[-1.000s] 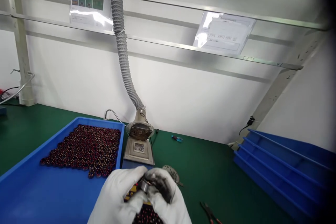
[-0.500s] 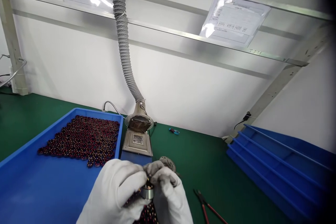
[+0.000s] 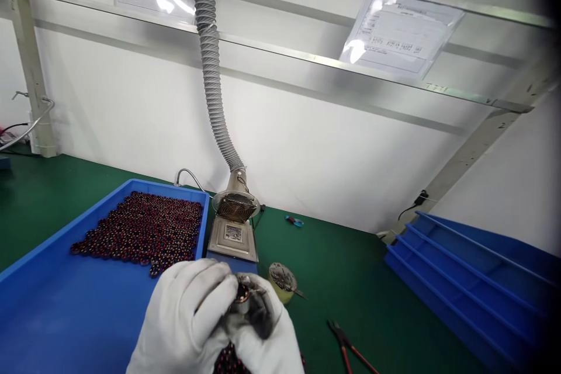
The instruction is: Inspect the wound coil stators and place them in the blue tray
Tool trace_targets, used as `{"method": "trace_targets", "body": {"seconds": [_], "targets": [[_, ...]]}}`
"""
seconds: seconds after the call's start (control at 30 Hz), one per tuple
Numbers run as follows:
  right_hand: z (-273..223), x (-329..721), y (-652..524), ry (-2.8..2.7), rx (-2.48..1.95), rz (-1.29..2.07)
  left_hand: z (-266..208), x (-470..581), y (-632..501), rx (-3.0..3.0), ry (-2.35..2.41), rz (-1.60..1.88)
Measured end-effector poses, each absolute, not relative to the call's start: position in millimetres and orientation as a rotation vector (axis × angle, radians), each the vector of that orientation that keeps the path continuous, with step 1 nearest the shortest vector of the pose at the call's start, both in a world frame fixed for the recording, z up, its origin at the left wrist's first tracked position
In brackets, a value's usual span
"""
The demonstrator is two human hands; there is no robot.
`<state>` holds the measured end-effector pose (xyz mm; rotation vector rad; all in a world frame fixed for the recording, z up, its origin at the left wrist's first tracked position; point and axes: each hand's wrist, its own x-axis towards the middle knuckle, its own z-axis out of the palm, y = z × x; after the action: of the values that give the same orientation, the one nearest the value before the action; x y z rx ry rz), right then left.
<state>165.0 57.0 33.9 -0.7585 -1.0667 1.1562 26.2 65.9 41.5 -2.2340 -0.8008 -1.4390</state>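
Observation:
My left hand [image 3: 186,312], in a white glove, has its fingers curled around a small round part [image 3: 242,293] with a silvery rim and a dark, copper-dotted top. From the other side my right hand [image 3: 269,327], gloved with dirty grey fingertips, closes on the same part. Much of the part is hidden by the fingers. Beneath my hands shows a pile of dark parts [image 3: 230,359] with red and gold dots. A yellowish round tin [image 3: 283,283] with a thin tool across it stands just beyond my right hand.
At left, a blue tray [image 3: 105,298] holds many small dark round parts [image 3: 149,225]. A metal heater-like unit [image 3: 234,234] sits under a grey flexible duct [image 3: 213,76]. Red-handled pliers [image 3: 346,345] lie right, near stacked blue trays [image 3: 464,280]. Small blue-handled cutters [image 3: 294,221] lie farther back.
My right hand has turned and moved left, wrapping closer around the part and uncovering the tin. The part's silvery side is now more covered. The view has shifted slightly.

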Motion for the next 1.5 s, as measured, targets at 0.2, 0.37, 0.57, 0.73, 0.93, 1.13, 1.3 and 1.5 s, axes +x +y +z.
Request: {"method": "trace_targets", "body": {"seconds": [0.2, 0.37, 0.57, 0.73, 0.93, 1.13, 1.3, 1.5], "targets": [[21, 178, 73, -1.052, -0.707, 1.248, 44, 26, 67, -2.329, -0.832, -1.503], [10, 177, 82, -0.946, -0.649, 1.328, 46, 24, 73, -2.627, -0.768, -1.689], [-3, 169, 90, -0.838, -0.570, 1.509, 44, 23, 76, -2.700, -0.726, -2.106], [7, 181, 89, -0.887, -0.620, 1.665, 44, 18, 72, -2.486, -1.143, -2.748], [8, 181, 89, -0.903, -0.601, 1.668, 48, 27, 73, -2.917, -1.143, -2.523], [1, 194, 93, -1.003, -0.733, 1.672, 48, 19, 68, -2.387, -1.081, -2.913], [-8, 183, 96, -0.928, -0.662, 1.600, 52, 15, 66, -2.682, -1.448, -2.565], [-12, 175, 86, -0.853, -0.617, 1.545, 54, 20, 67, -2.683, -0.998, -2.624]]}}
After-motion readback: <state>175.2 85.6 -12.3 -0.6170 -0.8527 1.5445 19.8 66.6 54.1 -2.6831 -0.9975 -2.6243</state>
